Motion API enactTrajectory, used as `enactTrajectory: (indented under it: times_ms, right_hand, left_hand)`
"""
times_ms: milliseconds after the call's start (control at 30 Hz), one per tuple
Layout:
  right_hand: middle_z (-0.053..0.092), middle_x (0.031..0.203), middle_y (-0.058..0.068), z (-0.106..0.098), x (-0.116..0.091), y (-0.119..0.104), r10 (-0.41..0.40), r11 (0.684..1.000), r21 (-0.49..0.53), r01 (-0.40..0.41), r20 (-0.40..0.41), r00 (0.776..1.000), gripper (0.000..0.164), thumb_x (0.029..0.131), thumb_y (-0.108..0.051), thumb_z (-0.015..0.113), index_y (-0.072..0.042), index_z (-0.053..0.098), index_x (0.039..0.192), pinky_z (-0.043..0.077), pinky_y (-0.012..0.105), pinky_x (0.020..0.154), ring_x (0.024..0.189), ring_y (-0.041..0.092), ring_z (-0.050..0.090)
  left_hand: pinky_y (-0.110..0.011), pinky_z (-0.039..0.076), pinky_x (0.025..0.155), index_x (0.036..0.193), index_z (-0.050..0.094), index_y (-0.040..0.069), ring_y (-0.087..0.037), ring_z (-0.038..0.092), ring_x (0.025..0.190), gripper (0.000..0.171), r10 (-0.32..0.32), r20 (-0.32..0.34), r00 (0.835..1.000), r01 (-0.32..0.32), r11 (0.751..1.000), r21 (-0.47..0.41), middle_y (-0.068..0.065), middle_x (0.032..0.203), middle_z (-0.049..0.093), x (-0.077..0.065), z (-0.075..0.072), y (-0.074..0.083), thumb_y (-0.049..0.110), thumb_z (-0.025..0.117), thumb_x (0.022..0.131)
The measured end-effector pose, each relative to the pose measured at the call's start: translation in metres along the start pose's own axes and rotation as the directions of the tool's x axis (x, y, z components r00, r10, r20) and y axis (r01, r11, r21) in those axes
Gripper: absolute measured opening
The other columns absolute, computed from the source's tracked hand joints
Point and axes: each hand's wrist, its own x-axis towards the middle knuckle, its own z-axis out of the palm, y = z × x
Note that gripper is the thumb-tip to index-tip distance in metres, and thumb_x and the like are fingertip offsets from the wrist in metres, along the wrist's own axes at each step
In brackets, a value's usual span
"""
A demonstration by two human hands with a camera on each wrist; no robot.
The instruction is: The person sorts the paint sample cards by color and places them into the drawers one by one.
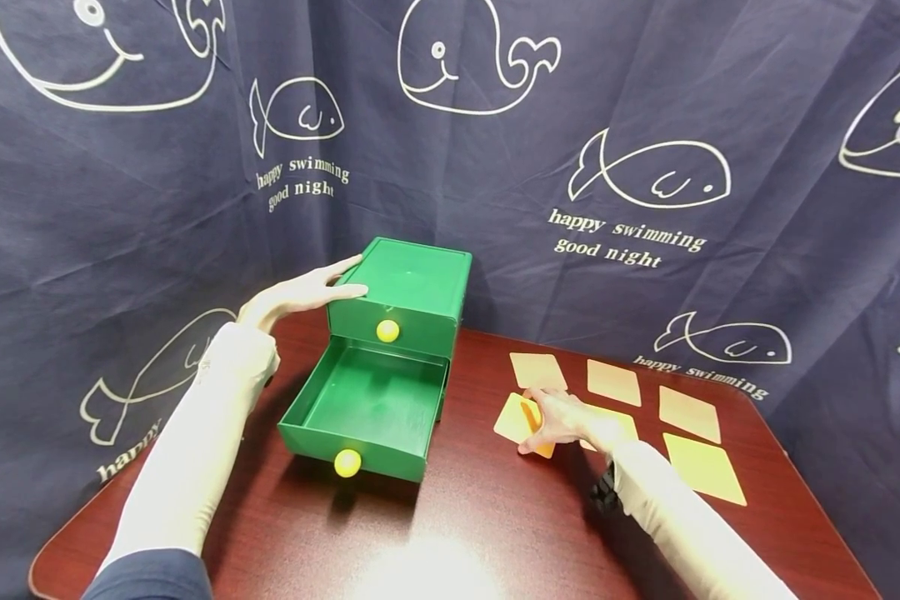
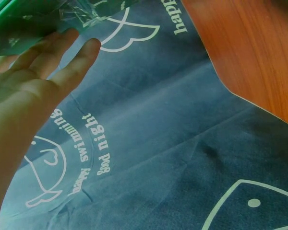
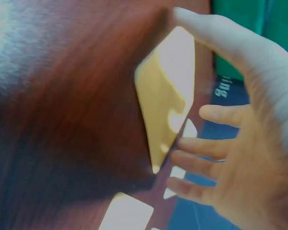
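From the head view, the left hand [image 1: 300,293] lies flat with straight fingers against the top left edge of the green drawer box [image 1: 408,292], likely bracing it, while its lower drawer [image 1: 367,408] stands pulled out toward us and the right hand [image 1: 558,419] tips up a yellow card [image 1: 523,421] at the near left of the six cards laid out on the bench [image 1: 495,517]. The left wrist view shows those fingers [image 2: 62,62] spread loosely along the green edge, gripping nothing, with the whale cloth [image 2: 158,143] below. At the right wrist, the thumb and fingertips [image 3: 192,143] pinch the card [image 3: 165,110] by its edges, lifted on a slant off the wood, probably so it can be picked up cleanly.
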Motion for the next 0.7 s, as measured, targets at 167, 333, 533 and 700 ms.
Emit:
enactTrajectory:
  times_ms: [167,333,533,700]
  right_hand:
    - [0.057,0.127,0.017,-0.0054,-0.0080,0.0051,0.021,0.999,0.027,-0.024,0.083,0.996,0.100,0.052,-0.047,0.091,-0.010,0.047,0.134,0.039,0.063,0.095,0.122,0.041,0.045]
    - [0.062,0.122,0.017,-0.0061,-0.0109,0.0053,-0.030,0.999,-0.012,0.030,0.013,0.999,0.103,0.051,-0.047,0.093,-0.005,0.047,0.133,0.039,0.065,0.097,0.123,0.042,0.047]
    - [0.061,0.120,0.017,-0.0076,-0.0049,0.0030,-0.003,0.999,-0.039,0.003,-0.012,1.000,0.097,0.053,-0.041,0.092,-0.005,0.049,0.132,0.044,0.056,0.093,0.118,0.037,0.049]
    - [0.059,0.116,0.018,-0.0061,-0.0025,-0.0004,0.027,0.998,-0.060,-0.026,0.013,1.000,0.095,0.052,-0.039,0.092,-0.006,0.050,0.130,0.047,0.052,0.087,0.110,0.035,0.050]
  left_hand:
    - [-0.047,0.019,0.122,0.157,0.010,0.022,-0.026,0.031,0.142,0.078,0.000,0.004,1.000,0.000,1.000,-0.012,-0.012,0.158,0.028,-0.0009,0.0002,0.0004,0.040,0.056,0.097]
    - [-0.047,0.018,0.122,0.157,0.010,0.023,-0.024,0.030,0.142,0.077,0.003,0.000,1.000,-0.003,1.000,-0.019,-0.010,0.157,0.029,-0.0016,-0.0017,0.0013,0.040,0.056,0.097]
    - [-0.046,0.019,0.122,0.157,0.009,0.024,-0.024,0.031,0.142,0.078,0.003,-0.012,1.000,-0.004,1.000,-0.018,-0.010,0.158,0.029,0.0007,-0.0030,0.0013,0.042,0.056,0.097]
    - [-0.046,0.018,0.122,0.157,0.009,0.023,-0.023,0.031,0.142,0.078,0.012,0.000,1.000,-0.011,1.000,-0.027,-0.010,0.157,0.030,0.0008,-0.0023,0.0005,0.040,0.056,0.097]
